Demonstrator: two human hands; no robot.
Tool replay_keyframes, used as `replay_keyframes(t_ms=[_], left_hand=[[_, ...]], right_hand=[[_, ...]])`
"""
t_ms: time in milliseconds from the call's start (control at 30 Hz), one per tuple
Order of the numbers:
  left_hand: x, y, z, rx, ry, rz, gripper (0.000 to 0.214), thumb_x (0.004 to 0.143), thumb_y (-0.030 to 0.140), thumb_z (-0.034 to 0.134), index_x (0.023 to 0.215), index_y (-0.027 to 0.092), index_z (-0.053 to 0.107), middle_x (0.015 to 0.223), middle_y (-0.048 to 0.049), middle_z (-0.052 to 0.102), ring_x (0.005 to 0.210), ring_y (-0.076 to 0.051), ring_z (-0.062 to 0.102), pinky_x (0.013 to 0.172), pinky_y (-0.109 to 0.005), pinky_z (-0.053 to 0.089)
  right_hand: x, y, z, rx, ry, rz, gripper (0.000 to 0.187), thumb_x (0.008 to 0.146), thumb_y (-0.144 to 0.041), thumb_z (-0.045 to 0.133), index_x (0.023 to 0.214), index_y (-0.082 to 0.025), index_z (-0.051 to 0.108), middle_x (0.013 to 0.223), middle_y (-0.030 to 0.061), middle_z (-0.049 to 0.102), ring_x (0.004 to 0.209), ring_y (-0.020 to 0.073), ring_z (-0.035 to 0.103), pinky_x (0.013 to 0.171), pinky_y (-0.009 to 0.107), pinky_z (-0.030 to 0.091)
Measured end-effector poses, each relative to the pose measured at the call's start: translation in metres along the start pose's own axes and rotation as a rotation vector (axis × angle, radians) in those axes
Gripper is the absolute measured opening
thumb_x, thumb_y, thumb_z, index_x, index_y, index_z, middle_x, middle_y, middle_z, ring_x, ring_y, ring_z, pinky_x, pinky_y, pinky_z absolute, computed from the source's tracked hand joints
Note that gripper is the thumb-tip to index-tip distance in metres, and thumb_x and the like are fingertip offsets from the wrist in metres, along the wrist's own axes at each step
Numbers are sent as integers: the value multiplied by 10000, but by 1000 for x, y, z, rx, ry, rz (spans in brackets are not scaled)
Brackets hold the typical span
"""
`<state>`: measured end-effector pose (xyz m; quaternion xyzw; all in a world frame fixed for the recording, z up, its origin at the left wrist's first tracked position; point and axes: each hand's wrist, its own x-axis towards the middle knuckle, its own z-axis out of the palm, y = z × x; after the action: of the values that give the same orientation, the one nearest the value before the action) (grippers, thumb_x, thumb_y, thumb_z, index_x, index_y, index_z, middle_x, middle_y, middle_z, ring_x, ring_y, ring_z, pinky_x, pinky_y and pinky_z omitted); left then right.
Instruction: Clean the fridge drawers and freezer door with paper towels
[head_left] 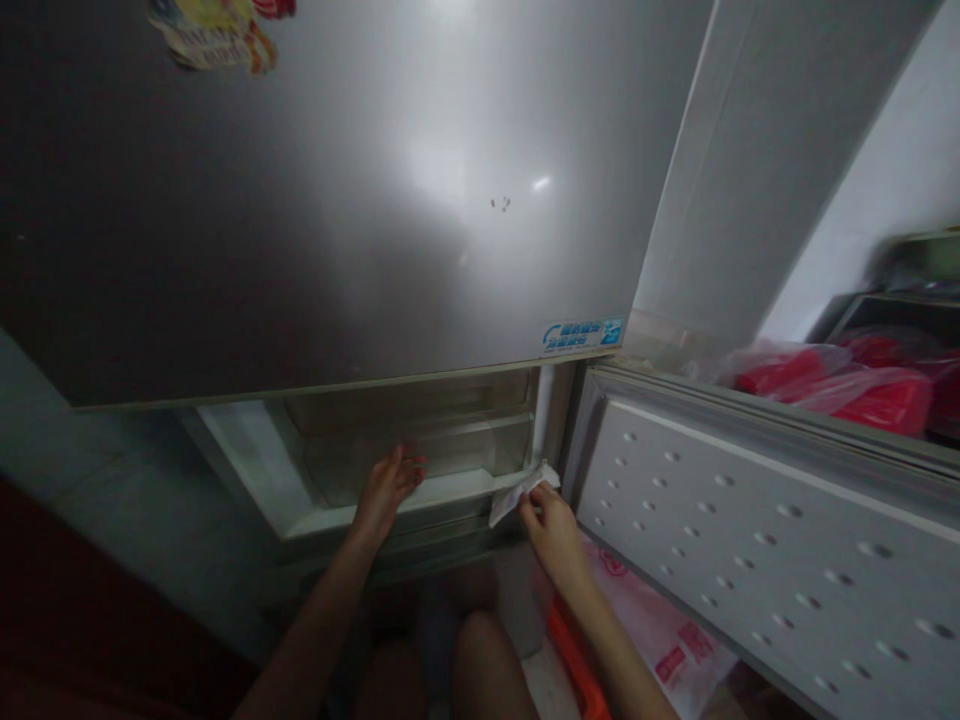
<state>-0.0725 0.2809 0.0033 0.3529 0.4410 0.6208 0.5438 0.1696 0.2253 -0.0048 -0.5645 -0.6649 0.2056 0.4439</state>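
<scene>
My right hand (546,520) pinches a crumpled white tissue (517,494) against the lower right corner of the refrigerator's open bottom compartment. In front of the clear drawers (420,445) inside that compartment is my left hand (390,490), its fingers loosely spread and holding nothing. The compartment's white frame (315,522) runs below both hands. To the right, the compartment's grey door (697,520), dotted with small bumps on its inner side, stands swung wide open.
The silver upper door (360,220) is closed above, bearing a blue label (583,335) and a magnet (221,35). Red items in clear plastic (832,385) lie beyond the open door. A pink plastic bag (652,630) and an orange object (576,665) are beneath it.
</scene>
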Motion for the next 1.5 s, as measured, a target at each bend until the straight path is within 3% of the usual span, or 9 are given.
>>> replay_keyframes(t_ms=[200,367,633,833,1000,1100,1233,1500], left_hand=[[-4,-6,3,-103,21,32,517,585,572,754,827,121,674,726,-19,671,605,-89,606,600,-208,481],[-7,-8,7,-121,35,32,544,546,578,770,829,121,685,671,-9,669,565,-86,594,565,-202,468],[-5,-16,6,-135,97,118,512,554,577,767,772,119,696,648,-21,675,591,-91,601,606,-201,470],[-7,-17,9,-126,133,151,516,553,592,759,749,120,686,615,-16,660,569,-97,590,601,-216,465],[-12,-13,7,-107,44,112,539,634,614,697,860,125,666,622,-13,655,551,-116,592,557,-233,464],[-22,-11,1,-67,-1,65,613,657,654,650,966,125,643,631,-30,663,554,-141,604,561,-258,476],[-45,-15,-13,-40,55,-26,661,630,677,654,1006,134,624,638,-35,672,570,-158,620,586,-273,495],[-94,-40,-42,-40,128,-116,628,574,650,716,958,159,636,671,-32,691,643,-174,638,625,-271,508]], right_hand=[[0,-3,-4,-190,12,29,244,875,-231,370,702,-175,533,845,83,602,767,191,578,711,283,385],[-4,-1,-7,-155,44,36,236,885,-236,358,807,-161,567,897,82,604,815,195,589,727,275,403],[4,-6,-8,-205,104,-3,240,904,-251,353,826,-162,562,924,88,605,823,200,590,735,290,411],[21,-14,-13,-328,123,-42,199,897,-205,397,862,-157,587,948,78,623,870,205,601,754,290,422],[43,-33,-10,-482,107,-64,176,889,-199,439,890,-163,612,1062,67,602,838,188,607,685,279,434],[57,-39,0,-513,198,-101,176,887,-222,451,938,-165,609,1130,79,570,907,205,585,677,284,452],[68,-33,18,-493,321,-162,202,884,-233,470,1015,-149,598,1100,113,565,984,245,529,776,343,475],[54,-12,45,-422,411,-349,492,871,-345,556,1308,-136,469,1345,146,460,1190,291,379,989,477,383]])
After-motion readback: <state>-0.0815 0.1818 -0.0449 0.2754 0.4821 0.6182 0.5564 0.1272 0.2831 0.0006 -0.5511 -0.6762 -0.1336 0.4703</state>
